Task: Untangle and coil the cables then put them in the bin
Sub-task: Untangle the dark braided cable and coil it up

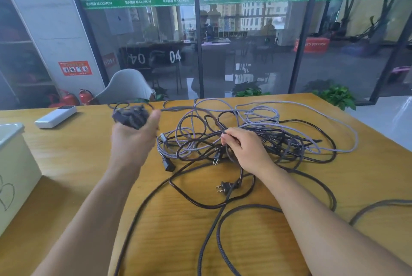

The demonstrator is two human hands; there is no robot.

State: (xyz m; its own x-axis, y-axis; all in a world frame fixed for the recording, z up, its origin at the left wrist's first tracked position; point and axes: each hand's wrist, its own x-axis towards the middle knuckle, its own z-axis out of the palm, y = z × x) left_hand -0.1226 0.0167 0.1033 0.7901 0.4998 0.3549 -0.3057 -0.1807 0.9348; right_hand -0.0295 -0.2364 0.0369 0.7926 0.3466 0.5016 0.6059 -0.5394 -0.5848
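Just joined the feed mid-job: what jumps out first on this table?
A big tangle of black and grey cables sprawls across the table's middle and right. The left hand holds up a small dark coiled bundle; the right hand pinches a strand in the tangle. A white bin sits at the left edge.

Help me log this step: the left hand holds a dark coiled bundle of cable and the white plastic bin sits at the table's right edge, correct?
Not quite: the head view shows the white plastic bin at the table's left edge. The left hand does hold the dark coiled bundle of cable.

cables (256,133): dark and grey, tangled on table | bin (13,171): white, left edge
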